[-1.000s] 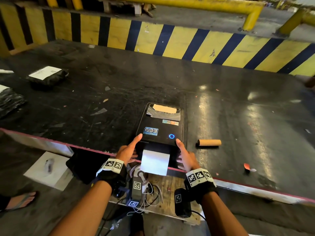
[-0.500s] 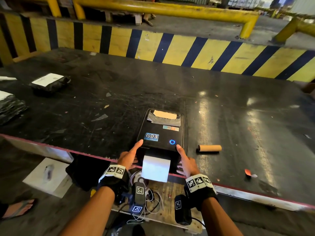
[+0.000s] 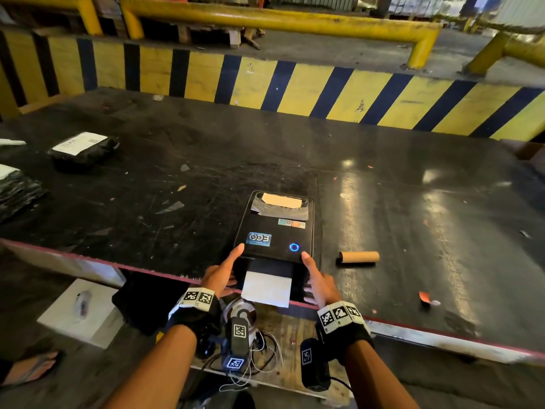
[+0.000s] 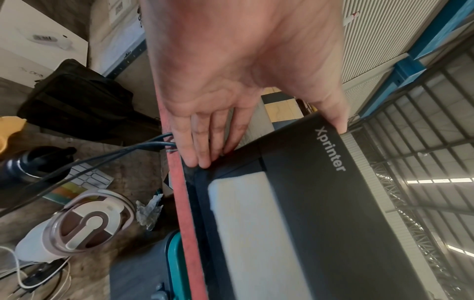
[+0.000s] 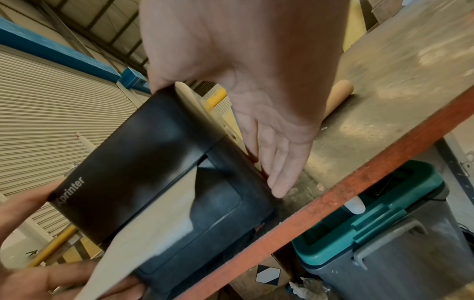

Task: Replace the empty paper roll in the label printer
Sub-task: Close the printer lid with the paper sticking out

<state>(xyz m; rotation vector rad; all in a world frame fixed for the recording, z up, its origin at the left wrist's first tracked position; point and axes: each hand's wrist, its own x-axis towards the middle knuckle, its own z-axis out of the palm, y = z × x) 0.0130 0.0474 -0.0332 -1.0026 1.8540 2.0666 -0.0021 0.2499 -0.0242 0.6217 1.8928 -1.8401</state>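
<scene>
The black label printer [image 3: 274, 231] sits with its lid down at the near edge of the black table [image 3: 413, 231], a blue ring lit on its top. A white label strip [image 3: 267, 289] hangs out of its front slot. My left hand [image 3: 233, 267] lies against the printer's left front corner, thumb on top and straight fingers along the side. My right hand [image 3: 312, 276] mirrors it on the right corner. The empty brown cardboard core [image 3: 358, 257] lies on the table just right of the printer. The wrist views show the printer [image 4: 320, 203] [image 5: 143, 162] and paper [image 4: 251, 233] up close.
Black wrapped parcels [image 3: 82, 149] lie at the table's far left. A yellow and blue striped barrier [image 3: 295, 90] runs behind the table. Below the near edge are a tumbler [image 3: 240, 317], a black bag [image 3: 138, 305], a white box [image 3: 79, 311] and a green-lidded grey bin [image 5: 384, 243].
The head view has tilted up, so the printer sits lower in the picture. Both hands stay at the printer's front corners. The core has not moved.
</scene>
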